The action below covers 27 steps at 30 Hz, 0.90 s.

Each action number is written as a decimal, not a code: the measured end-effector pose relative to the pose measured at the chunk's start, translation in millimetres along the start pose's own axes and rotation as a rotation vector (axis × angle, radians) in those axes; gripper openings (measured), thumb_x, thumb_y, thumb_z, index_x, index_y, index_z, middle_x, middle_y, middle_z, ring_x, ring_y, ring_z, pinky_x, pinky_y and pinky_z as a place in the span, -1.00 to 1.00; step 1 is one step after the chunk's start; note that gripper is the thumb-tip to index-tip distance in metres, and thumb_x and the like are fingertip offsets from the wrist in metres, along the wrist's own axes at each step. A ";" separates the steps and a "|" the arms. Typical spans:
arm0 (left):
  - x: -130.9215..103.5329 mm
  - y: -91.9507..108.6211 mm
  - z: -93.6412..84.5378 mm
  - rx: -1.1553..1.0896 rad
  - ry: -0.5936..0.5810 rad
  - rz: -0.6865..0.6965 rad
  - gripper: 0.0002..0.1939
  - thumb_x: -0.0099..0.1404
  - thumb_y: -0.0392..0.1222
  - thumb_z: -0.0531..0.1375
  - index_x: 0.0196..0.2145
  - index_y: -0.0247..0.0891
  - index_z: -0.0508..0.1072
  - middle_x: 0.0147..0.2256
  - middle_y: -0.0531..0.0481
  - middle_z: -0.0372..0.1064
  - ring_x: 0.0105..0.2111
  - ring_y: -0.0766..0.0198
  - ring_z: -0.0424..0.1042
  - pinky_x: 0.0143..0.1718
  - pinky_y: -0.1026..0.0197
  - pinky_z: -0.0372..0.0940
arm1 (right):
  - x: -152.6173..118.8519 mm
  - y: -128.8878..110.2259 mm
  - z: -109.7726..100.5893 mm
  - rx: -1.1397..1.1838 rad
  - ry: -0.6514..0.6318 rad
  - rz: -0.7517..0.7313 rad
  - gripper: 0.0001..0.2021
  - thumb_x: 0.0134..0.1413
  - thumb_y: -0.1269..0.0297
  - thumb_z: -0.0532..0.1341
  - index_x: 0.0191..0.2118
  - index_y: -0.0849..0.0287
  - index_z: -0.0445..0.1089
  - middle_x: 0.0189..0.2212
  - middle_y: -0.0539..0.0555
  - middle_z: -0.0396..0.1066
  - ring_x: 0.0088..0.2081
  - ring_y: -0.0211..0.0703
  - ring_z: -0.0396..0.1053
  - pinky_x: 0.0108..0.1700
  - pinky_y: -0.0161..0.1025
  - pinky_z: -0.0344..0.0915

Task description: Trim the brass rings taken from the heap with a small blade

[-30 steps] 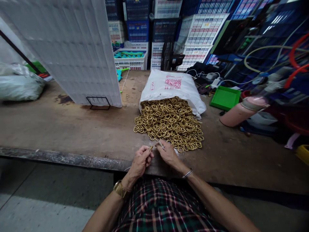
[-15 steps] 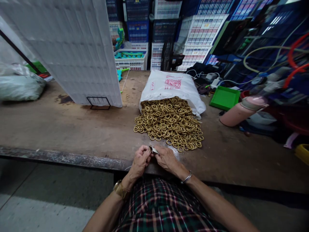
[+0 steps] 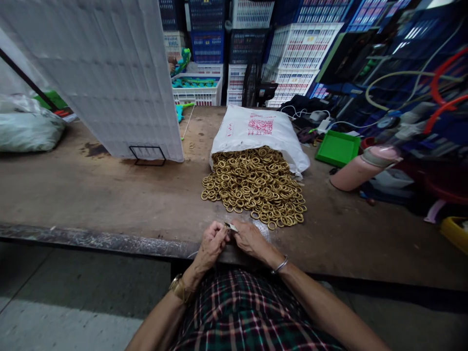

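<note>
Both hands meet near the table's front edge, just below a heap of brass-coloured rings [image 3: 256, 187]. My right hand [image 3: 251, 240] is closed on a small flat piece like a knife blade [image 3: 232, 227], pale with a dark end, pointing toward the left fingers. My left hand [image 3: 213, 242] is pinched closed against its tip. What the left fingers hold is mostly hidden and too small to name. The rings spill from the mouth of a white woven sack [image 3: 252, 124] with red print, lying on its side.
A tall white panel [image 3: 124, 78] on a black wire stand [image 3: 148, 155] rises at left. To the right are a green tray [image 3: 338, 148], a pink bottle [image 3: 365, 168] and cables. Stacked crates [image 3: 303, 46] line the back. A pale bag [image 3: 29, 129] lies far left.
The view has shifted very slightly. Both hands stay together in nearly the same place, with only a small shift of the fingers and the blade-like piece.
</note>
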State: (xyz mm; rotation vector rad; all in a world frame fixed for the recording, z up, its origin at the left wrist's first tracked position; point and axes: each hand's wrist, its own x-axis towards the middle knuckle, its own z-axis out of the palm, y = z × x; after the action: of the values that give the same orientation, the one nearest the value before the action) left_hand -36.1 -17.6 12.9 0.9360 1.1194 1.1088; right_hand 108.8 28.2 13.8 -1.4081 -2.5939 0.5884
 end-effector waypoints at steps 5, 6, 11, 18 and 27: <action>-6.6 7.4 3.5 -0.065 -0.070 0.023 -0.69 0.16 0.06 0.13 -0.47 -0.26 0.25 -0.60 0.13 0.21 -0.69 0.51 0.06 -0.68 0.40 -0.05 | 9.3 8.3 -2.9 0.145 0.071 0.098 -0.84 -0.05 0.45 -0.01 -0.36 0.20 0.28 -0.65 -0.02 0.21 -0.60 -0.31 0.05 -0.51 -0.31 -0.09; -7.2 10.0 4.3 -0.104 -0.084 0.023 -0.70 0.15 0.05 0.14 -0.46 -0.26 0.25 -0.57 0.11 0.24 -0.69 0.51 0.08 -0.68 0.40 -0.04 | 11.7 9.8 -3.8 0.221 0.096 0.118 -0.86 -0.06 0.44 -0.01 -0.41 0.19 0.27 -0.65 -0.04 0.19 -0.60 -0.32 0.05 -0.51 -0.33 -0.08; -5.4 17.0 5.5 -0.375 -0.086 -0.028 -0.71 0.12 0.00 0.19 -0.47 -0.27 0.22 -0.54 0.11 0.26 -0.69 0.52 0.09 -0.70 0.41 -0.03 | 15.6 0.1 -5.8 0.629 0.059 0.202 -0.75 0.06 0.24 -0.07 -0.56 0.16 0.15 -0.69 -0.10 0.09 -0.64 -0.36 0.00 -0.58 -0.38 -0.06; -2.1 12.3 3.9 -0.464 -0.013 -0.100 -0.67 0.10 0.05 0.18 -0.45 -0.28 0.23 -0.54 0.08 0.26 -0.68 0.50 0.12 -0.72 0.42 -0.03 | 10.1 -18.6 -1.8 1.249 -0.218 0.268 -0.65 0.02 -0.02 0.02 -0.55 0.17 0.19 -0.73 -0.16 0.07 -0.74 -0.44 -0.15 -0.68 -0.40 -0.20; -1.2 1.6 -2.2 -0.487 0.104 -0.140 -0.64 -0.01 -0.04 0.29 -0.47 -0.28 0.20 -0.53 0.11 0.27 -0.66 0.53 0.14 -0.69 0.45 -0.05 | 13.0 -15.9 -7.2 0.853 0.176 0.143 -0.77 0.02 0.17 0.07 -0.43 0.21 0.35 -0.55 -0.06 0.28 -0.48 -0.32 0.17 -0.41 -0.37 0.12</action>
State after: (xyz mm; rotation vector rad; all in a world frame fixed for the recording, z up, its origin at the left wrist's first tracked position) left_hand -38.6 -18.4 14.2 0.4171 0.9207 1.2491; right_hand 91.4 33.1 25.9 -1.2430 -1.7394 1.3091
